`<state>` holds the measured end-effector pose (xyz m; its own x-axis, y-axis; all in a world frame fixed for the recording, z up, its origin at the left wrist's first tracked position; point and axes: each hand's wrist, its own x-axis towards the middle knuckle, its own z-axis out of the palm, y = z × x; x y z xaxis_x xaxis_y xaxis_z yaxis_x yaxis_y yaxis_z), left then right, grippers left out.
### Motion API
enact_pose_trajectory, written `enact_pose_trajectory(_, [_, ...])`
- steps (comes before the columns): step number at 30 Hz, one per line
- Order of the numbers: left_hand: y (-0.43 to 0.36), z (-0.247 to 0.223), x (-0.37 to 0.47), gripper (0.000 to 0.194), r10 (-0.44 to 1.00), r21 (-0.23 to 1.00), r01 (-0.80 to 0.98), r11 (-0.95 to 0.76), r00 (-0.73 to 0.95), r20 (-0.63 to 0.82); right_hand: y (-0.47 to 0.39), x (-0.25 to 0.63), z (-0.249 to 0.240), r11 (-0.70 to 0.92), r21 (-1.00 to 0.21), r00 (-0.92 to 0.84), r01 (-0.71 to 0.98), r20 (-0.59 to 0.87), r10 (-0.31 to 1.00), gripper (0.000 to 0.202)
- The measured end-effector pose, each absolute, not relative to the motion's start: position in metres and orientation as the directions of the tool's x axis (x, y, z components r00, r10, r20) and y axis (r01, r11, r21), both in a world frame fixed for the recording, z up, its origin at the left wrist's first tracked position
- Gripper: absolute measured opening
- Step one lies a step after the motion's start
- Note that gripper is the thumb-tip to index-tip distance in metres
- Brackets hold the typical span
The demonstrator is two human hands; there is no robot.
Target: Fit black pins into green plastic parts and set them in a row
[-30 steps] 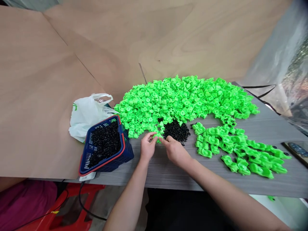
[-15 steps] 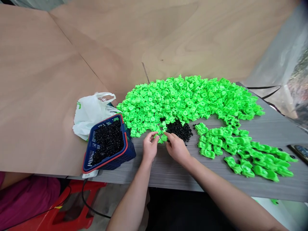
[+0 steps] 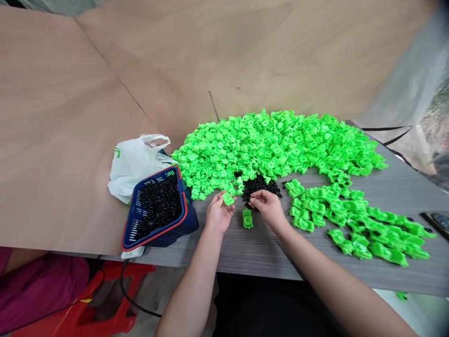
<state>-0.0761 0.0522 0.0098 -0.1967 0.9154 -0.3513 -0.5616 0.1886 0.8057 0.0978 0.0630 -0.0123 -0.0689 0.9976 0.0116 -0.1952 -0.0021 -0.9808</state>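
My left hand point(image 3: 220, 214) is closed around a small bright-green plastic piece point(image 3: 228, 199), held just above the table. My right hand point(image 3: 268, 206) reaches to the front edge of a pile of small black parts point(image 3: 257, 185), its fingertips pinched together. Whatever those fingertips hold, if anything, is too small to make out. Between the hands, a single green plastic part point(image 3: 247, 218) lies on the grey table. Behind both hands rises a large heap of loose green pieces point(image 3: 270, 145).
A blue basket point(image 3: 189, 220) of black parts stands at left, with a white plastic bag point(image 3: 131, 161) behind it. Rows of joined green pieces point(image 3: 351, 210) lie at right. A wooden panel point(image 3: 245, 56) closes the back. A co-worker's purple clothing point(image 3: 45, 290) shows at lower left.
My right hand has moved right, away from the left hand, to the black parts. A green part now lies on the table between the hands. The left hand has turned, showing its green piece.
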Motion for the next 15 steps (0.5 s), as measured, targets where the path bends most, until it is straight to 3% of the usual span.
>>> enact_pose_trajectory(3, [0.055, 0.015, -0.073, 0.013, 0.878, 0.669, -0.679, 0.304, -0.073, -0.473, 0.064, 0.102, -0.010, -0.070, -0.940, -0.045, -0.333, -0.058, 0.997, 0.033])
enact_pose_trajectory(5, [0.055, 0.018, -0.070, 0.018, 0.890, 0.640, -0.681, 0.356, 0.038, -0.455, 0.065, 0.104, -0.008, -0.088, -0.925, -0.034, -0.370, -0.081, 0.996, 0.035])
enact_pose_trajectory(10, [0.046, 0.020, -0.059, 0.047, 0.944, 0.814, -0.480, 0.328, 0.189, -0.270, 0.068, 0.108, -0.004, -0.025, -0.947, -0.015, -0.319, -0.021, 1.000, 0.032])
enact_pose_trajectory(15, [0.039, 0.020, -0.048, 0.052, 0.982, 0.957, -0.232, 0.176, 0.105, -0.156, 0.062, 0.106, 0.003, 0.197, -0.980, -0.040, -0.007, 0.198, 0.979, 0.018])
